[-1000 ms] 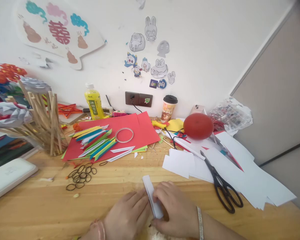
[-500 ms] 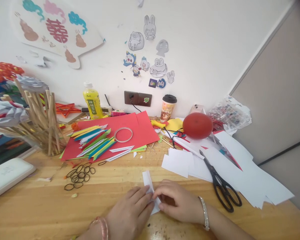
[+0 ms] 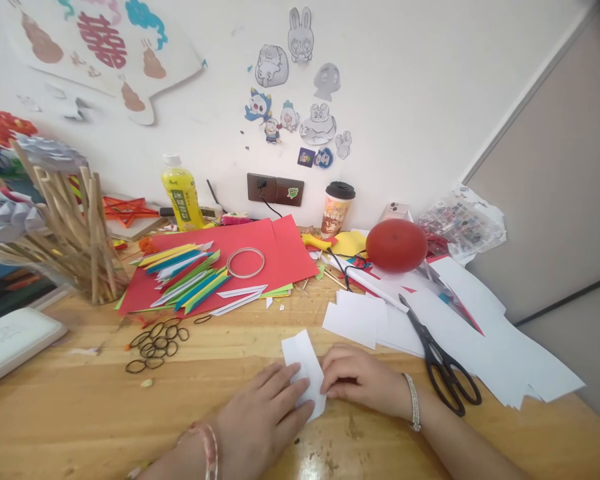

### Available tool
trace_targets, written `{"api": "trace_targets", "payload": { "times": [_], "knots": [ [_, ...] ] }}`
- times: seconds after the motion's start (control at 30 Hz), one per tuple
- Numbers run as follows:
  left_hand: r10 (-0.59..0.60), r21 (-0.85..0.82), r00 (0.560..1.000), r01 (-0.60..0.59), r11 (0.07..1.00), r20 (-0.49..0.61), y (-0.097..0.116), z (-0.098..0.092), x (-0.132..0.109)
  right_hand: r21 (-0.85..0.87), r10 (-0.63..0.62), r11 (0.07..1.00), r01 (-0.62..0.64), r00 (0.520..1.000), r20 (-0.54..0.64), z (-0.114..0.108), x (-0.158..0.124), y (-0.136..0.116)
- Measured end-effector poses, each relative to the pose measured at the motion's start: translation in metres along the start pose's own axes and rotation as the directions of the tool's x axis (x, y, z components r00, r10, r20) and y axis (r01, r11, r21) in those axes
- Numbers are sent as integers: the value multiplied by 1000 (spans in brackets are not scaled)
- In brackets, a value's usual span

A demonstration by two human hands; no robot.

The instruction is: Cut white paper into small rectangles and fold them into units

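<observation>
A small piece of white paper (image 3: 300, 348) with a lengthwise crease lies on the wooden table in front of me. My left hand (image 3: 267, 413) rests on its left side, fingers stretched out flat across the lower part. At the paper's right edge, my right hand (image 3: 363, 383) is closed in a pinch, thumb and fingertips together on that edge. Part of the paper is covered by my left fingers. Black scissors (image 3: 437, 357) lie to the right of my right hand, their blades pointing away from me.
Folded colored paper strips (image 3: 185, 273) and a metal ring (image 3: 245, 263) lie on red sheets (image 3: 290, 257). Black rubber bands (image 3: 157, 347) are scattered at left. White paper sheets (image 3: 510, 353), a red balloon (image 3: 397, 245), a lidded cup (image 3: 337, 208) and a yellow bottle (image 3: 183, 193) stand or lie farther back.
The white paper has gone from a narrow folded strip to a wider, opened-out piece. My right hand has shifted slightly right with its edge. The camera view has moved a little.
</observation>
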State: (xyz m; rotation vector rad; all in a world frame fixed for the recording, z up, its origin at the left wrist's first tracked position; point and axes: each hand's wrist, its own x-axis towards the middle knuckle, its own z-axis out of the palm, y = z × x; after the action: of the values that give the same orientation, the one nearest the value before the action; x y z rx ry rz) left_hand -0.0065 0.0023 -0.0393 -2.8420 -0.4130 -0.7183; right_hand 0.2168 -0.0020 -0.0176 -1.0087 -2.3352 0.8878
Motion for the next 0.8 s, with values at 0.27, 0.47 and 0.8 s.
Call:
{"api": "trace_targets", "payload": {
  "times": [0.27, 0.47, 0.8],
  "knots": [
    [6, 8, 998, -6, 1000, 67, 1, -1, 0, -9, 234, 972, -236, 966, -108, 6, 3, -11],
    [-2, -4, 995, 3, 1000, 102, 2, -2, -2, -56, 320, 941, -333, 932, -171, 12, 3, -18],
    [-2, -24, 992, 5, 1000, 128, 1, 0, -4, -88, 325, 933, -350, 920, -218, 17, 5, -20]
  ]
}}
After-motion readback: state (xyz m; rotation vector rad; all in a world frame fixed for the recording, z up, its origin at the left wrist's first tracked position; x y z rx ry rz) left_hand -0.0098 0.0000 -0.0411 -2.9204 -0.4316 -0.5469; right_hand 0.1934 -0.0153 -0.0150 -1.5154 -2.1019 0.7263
